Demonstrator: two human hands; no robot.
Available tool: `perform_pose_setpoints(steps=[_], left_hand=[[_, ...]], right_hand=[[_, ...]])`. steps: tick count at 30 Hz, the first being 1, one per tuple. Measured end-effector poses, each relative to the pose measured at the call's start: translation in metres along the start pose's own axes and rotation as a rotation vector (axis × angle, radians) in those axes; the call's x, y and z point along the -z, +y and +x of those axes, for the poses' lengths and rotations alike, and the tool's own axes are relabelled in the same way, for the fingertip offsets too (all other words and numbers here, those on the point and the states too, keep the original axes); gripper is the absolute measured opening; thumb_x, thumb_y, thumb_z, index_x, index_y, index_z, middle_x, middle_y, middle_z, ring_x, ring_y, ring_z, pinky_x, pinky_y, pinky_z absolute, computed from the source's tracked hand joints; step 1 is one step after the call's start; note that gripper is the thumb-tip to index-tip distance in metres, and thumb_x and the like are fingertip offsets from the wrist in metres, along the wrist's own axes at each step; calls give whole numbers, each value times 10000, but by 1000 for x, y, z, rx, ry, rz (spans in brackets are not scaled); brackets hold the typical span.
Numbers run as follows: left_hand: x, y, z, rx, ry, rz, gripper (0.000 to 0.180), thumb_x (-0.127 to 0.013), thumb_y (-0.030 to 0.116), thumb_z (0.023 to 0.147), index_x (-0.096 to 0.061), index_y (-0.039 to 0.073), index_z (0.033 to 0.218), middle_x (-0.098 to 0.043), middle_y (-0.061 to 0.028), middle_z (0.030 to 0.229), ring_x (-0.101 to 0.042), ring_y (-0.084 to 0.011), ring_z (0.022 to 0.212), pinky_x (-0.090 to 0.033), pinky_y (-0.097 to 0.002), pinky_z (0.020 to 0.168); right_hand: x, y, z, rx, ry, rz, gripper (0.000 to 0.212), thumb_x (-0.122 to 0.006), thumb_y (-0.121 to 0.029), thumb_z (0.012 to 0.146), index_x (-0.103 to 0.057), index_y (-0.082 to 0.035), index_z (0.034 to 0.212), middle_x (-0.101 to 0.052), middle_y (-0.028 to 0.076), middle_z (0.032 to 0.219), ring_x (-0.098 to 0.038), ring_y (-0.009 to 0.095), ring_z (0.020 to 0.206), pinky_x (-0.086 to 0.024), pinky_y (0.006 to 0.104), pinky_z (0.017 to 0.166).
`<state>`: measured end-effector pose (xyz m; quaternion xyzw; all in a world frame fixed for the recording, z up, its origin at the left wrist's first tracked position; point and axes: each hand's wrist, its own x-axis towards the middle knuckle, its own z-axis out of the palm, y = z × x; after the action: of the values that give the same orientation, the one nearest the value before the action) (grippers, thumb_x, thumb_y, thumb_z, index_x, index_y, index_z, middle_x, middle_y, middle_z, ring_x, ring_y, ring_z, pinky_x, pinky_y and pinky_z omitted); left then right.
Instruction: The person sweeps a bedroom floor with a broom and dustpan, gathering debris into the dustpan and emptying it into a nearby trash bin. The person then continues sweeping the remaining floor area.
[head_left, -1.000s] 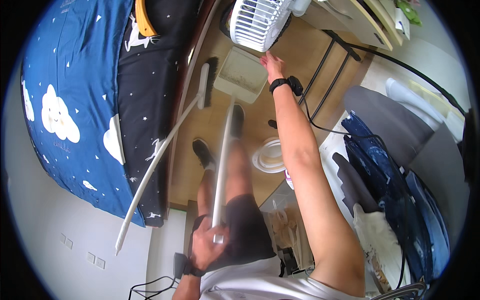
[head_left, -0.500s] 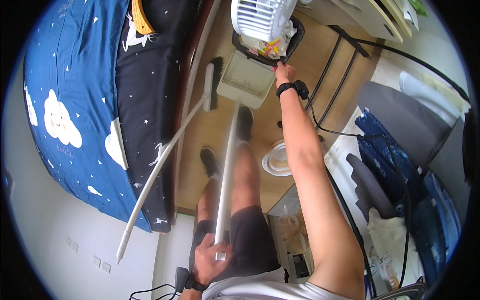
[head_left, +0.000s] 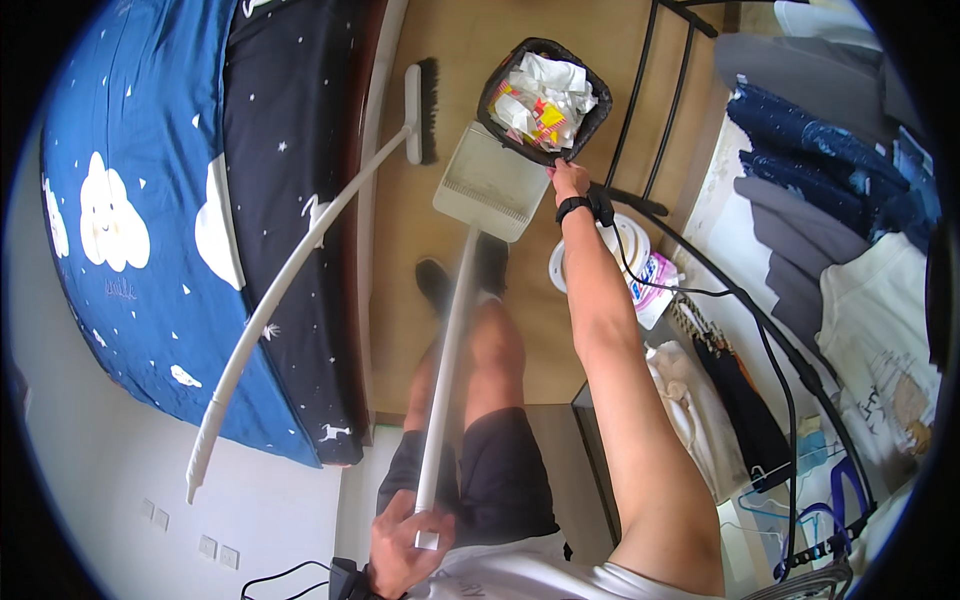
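My left hand [head_left: 408,540] is wrapped round the top end of a long white handle, which runs down to a pale dustpan [head_left: 490,183]. The dustpan's front edge lies beside a trash bin [head_left: 597,122] with a black liner, full of crumpled white paper and red and yellow wrappers. With my right arm stretched out, my right hand [head_left: 568,178] grips the bin's near rim. A white broom [head_left: 412,115] with dark bristles leans against the bed at my left, its handle slanting toward me. Neither hand touches it.
On the left stands a bed [head_left: 165,200] with blue and black bedding. A black metal clothes rack [head_left: 640,110] with hanging clothes [head_left: 830,150] fills the right side. White round basins [head_left: 628,240] and a pink-and-white package [head_left: 655,285] are on the floor by my right forearm.
The view has shifted, and the white fan that partly covered the bin is out of view. The bin's contents now show fully. Both hands keep their holds.
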<state>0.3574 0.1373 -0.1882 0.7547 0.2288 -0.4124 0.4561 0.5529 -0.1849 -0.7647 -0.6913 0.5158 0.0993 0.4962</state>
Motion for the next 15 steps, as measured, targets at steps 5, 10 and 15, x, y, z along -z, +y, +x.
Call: perform_pose_setpoints(steps=[5, 10, 15], left_hand=[[0, -48, -25, -98, -14, -18, 130, -778, 18, 701, -680, 87, 750, -608, -69, 737, -609, -272, 659, -494, -374, 553], [14, -66, -58, -71, -10, 97, 121, -768, 16, 705, -655, 60, 706, -598, -94, 704, -633, -280, 639, -515, -369, 589], [43, -54, -104, -155, -61, 208, 135, -780, 105, 763, -668, 74, 694, -555, -98, 741, -607, -324, 589, -510, -409, 542]], right_hand=[[28, 65, -39, 16, -95, 10, 260, -633, -171, 966, -683, 54, 844, -689, 93, 798, -677, 182, 697, -550, 282, 617], [67, 111, -156, 218, -325, -594, 477, -469, -387, 953, -715, 4, 837, -686, 270, 826, -662, 466, 815, -519, 520, 724], [94, 128, -330, -358, -582, -78, 551, -599, -497, 967, -676, 47, 925, -692, 150, 753, -682, 241, 625, -597, 342, 612]])
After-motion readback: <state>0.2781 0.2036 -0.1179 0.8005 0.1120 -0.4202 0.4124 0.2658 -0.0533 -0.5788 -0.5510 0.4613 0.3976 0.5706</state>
